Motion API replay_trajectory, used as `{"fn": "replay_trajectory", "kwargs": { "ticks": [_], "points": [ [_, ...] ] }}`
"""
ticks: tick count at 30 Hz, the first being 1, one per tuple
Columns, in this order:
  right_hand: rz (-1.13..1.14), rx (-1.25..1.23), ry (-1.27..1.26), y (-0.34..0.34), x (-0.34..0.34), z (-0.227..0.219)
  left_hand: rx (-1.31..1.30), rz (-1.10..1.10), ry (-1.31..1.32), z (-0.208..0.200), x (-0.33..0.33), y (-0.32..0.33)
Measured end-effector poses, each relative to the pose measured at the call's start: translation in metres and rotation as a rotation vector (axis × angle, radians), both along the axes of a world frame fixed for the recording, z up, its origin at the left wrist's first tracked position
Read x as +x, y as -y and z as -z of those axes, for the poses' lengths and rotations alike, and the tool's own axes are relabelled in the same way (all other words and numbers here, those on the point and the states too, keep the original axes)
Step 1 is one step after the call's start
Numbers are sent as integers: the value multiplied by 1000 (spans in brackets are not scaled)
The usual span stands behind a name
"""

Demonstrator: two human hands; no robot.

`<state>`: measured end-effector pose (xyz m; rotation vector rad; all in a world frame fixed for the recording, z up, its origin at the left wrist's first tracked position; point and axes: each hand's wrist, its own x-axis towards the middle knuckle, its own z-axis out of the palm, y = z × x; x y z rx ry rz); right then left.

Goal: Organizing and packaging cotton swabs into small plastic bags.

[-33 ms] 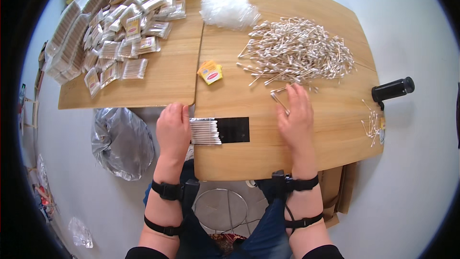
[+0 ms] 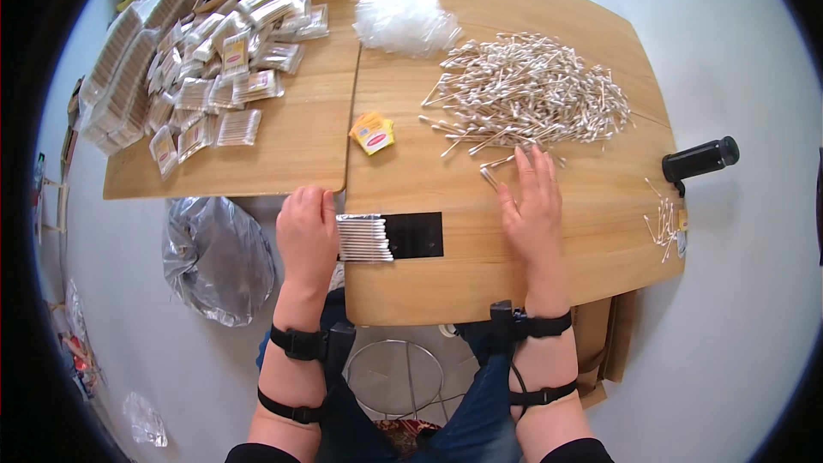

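Observation:
My left hand [image 2: 307, 227] is closed at the table's front left edge, its fingers curled against the left end of a row of cotton swabs [image 2: 364, 238]. Whatever those fingers hold is hidden. The swabs lie side by side, partly over a flat black plate [image 2: 416, 235], with a shiny clear edge along the top. Farther right, my right hand [image 2: 533, 201] rests palm down, fingers stretched out and thumb apart. Its fingertips reach the near edge of a large heap of loose cotton swabs [image 2: 536, 90]. Beside the thumb lies a loose cotton swab [image 2: 489, 177].
Yellow and orange cards [image 2: 374, 134] lie left of the heap, below a pile of clear plastic bags [image 2: 407, 21]. Packed swab bags [image 2: 225, 60] cover the left table. A black cylinder [image 2: 703, 159] and a few stray swabs [image 2: 662, 227] are at the right edge. A grey bag [image 2: 219, 257] stands below.
My right hand has shifted slightly forward, and its fingers lie nearer the heap. Less of the loose swab by the thumb shows. My left hand stays at the row of swabs.

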<state>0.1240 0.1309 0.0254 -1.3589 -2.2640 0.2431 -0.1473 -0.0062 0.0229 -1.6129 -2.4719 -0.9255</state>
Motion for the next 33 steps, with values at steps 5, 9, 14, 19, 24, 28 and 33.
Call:
{"fn": "replay_trajectory", "kwargs": {
  "ticks": [5,9,14,19,24,28,33],
  "points": [
    [-3,40,277,-4,3,7,139,103,30,-13,25,-18],
    [-52,-21,241,16,-19,8,177,227,81,-13,50,-27],
    [-159,1,139,42,-29,-6,141,436,152,-7,77,-37],
    [-109,-76,-218,34,-12,-11,106,451,124,-5,89,-41],
    [-184,-166,-127,34,1,-23,73,430,134,-7,101,-47],
    [-297,-208,-165,31,11,-16,69,456,178,-3,107,-50],
    [-259,-213,-275,29,5,-12,70,510,230,-2,108,-51]
  ]
}}
